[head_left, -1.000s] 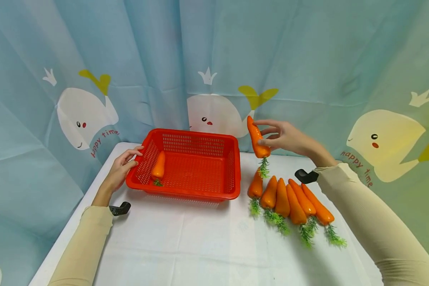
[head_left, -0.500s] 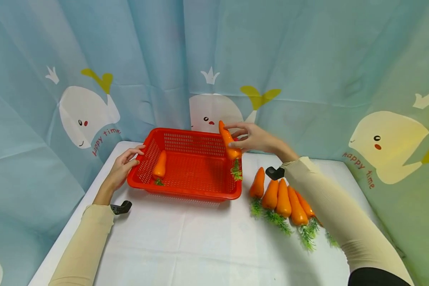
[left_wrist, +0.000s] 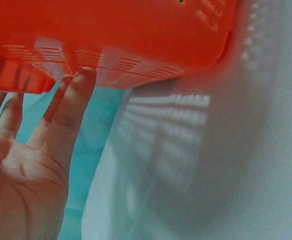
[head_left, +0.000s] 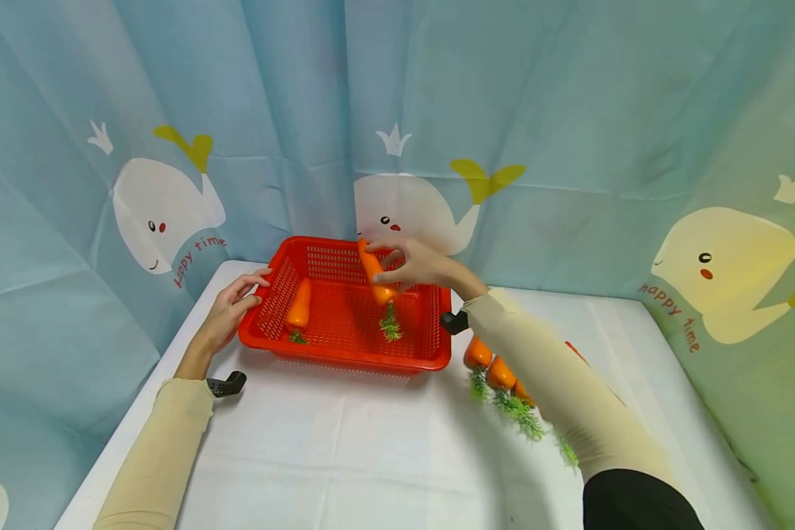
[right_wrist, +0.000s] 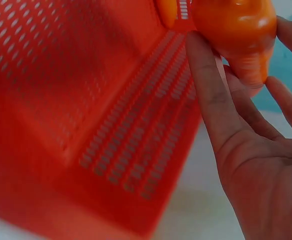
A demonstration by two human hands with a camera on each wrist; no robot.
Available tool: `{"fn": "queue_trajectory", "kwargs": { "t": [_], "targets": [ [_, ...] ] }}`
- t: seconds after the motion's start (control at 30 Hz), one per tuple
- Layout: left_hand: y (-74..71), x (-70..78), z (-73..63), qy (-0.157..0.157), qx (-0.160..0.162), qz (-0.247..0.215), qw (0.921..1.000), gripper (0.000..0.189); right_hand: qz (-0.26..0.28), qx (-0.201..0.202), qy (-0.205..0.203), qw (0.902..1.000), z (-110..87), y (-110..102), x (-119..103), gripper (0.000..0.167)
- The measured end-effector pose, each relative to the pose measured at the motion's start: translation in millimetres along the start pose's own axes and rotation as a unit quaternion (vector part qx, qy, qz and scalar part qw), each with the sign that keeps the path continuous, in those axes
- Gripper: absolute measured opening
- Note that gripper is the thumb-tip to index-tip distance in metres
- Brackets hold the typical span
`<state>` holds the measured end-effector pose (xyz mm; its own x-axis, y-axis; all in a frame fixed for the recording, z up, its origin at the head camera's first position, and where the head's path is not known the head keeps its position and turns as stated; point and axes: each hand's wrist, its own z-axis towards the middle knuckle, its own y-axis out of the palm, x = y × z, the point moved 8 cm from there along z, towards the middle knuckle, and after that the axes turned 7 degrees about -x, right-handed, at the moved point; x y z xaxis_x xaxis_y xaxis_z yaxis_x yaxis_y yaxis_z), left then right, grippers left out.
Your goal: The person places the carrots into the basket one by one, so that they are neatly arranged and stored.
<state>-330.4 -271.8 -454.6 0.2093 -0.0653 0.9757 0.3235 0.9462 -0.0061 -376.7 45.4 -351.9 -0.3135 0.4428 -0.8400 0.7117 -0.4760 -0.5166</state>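
Note:
The right hand (head_left: 424, 265) pinches an orange carrot (head_left: 383, 294) with green leafy tops between thumb and fingers, over the right half of a red plastic basket (head_left: 338, 361). That carrot is tilted, its tip up and leaves hanging down. In the right wrist view, the thumb presses one side of the carrot (right_wrist: 233, 27) and fingers the other. At the basket's left end, the left hand (head_left: 228, 309) grips the rim, fingers over it and thumb against the outer wall. Another carrot (head_left: 299, 308) lies inside the basket near its left wall.
Several more carrots (head_left: 501, 373) lie on the white tabletop (head_left: 371, 456) right of the basket, partly hidden by the right sleeve (head_left: 563, 383). A pale blue curtain (head_left: 570, 88) with whale prints hangs right behind the table.
The right hand has carried its carrot leftward, from above the carrots on the table to over the basket. The left hand has stayed on the rim.

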Motion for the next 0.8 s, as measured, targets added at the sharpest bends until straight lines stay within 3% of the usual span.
{"fn": "queue_trajectory", "kwargs": {
  "t": [0.3,0.8],
  "targets": [
    [-1.4,-4.9,0.5,-0.004,-0.011,-0.019,0.9998,0.018,0.053,-0.028,0.022,0.9979,35.3,30.0,13.2,0.063],
    [-1.6,-4.9,0.4,-0.010,-0.009,-0.031,0.9994,0.018,0.069,-0.031,0.081,0.9938,81.4,66.5,40.9,0.064]
  ]
}}
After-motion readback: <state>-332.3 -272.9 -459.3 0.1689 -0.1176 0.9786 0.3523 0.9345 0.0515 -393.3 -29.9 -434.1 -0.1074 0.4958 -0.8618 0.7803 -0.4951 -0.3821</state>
